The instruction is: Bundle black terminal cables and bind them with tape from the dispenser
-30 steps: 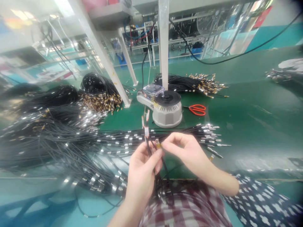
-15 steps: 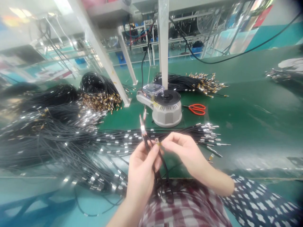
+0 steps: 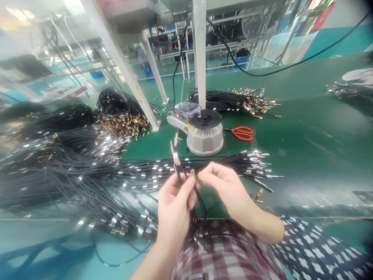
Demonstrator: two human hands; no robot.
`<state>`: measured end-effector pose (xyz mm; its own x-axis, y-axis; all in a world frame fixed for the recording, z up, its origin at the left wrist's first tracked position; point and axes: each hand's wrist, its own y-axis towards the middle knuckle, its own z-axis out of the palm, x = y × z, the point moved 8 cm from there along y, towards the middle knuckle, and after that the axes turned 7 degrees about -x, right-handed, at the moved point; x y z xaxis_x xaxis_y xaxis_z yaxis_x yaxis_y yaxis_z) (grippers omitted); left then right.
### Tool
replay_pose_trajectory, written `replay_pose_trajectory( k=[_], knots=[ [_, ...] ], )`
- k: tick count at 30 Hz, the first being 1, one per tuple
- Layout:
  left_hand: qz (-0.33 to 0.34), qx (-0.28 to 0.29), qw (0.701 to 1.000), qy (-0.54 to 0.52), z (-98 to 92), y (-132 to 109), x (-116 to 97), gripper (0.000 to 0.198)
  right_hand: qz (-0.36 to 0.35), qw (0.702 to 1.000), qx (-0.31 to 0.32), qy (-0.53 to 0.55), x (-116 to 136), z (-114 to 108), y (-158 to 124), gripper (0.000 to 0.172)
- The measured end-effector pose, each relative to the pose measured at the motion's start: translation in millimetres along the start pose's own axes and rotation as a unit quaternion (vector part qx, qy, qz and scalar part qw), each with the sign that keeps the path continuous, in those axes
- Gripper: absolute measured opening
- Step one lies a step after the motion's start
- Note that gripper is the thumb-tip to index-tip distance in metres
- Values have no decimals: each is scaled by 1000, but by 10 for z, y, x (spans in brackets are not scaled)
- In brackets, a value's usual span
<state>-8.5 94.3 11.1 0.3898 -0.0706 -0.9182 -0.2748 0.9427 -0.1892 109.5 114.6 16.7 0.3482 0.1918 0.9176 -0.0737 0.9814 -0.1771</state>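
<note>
My left hand is closed round a few thin black cables that run down to my lap; their metal-tipped ends stick up above the fingers. My right hand pinches the small connector end of one of these cables, right beside my left thumb. Both hands hover over the front edge of the green table, just in front of a flat row of black cables with silver ends.
A grey round tape dispenser stands behind my hands, with red scissors to its right. Heaps of black cables with gold connectors lie at left and at the back. A white post rises mid-table.
The hands and cable ends have shifted slightly left and up in view; the grips are unchanged.
</note>
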Motion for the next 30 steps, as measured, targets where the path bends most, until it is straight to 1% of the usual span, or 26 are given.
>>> replay_pose_trajectory(
  k=[3,7,10,13,19,24,30],
  knots=[
    [-8,-9,1000,-5,-7,-9,6,14,-15,1000,10,-12,8,8,-5,24],
    [-14,-17,1000,-16,-21,-7,39,15,-44,998,-7,-53,22,-23,-4,23],
    [-19,-22,999,-33,-37,3,55,16,-46,998,2,-45,12,-6,0,24],
    [-40,-5,999,-33,-24,-11,56,16,-46,998,15,-36,11,13,-2,25],
    [-89,30,995,-24,6,-56,58,25,-44,998,11,-40,-9,-14,-8,23],
    [-115,36,993,-19,-24,-31,108,19,-53,997,9,-50,4,-17,-13,23],
    [-129,48,990,-30,-45,-15,138,16,-72,995,17,-68,25,3,-6,20]
  ],
)
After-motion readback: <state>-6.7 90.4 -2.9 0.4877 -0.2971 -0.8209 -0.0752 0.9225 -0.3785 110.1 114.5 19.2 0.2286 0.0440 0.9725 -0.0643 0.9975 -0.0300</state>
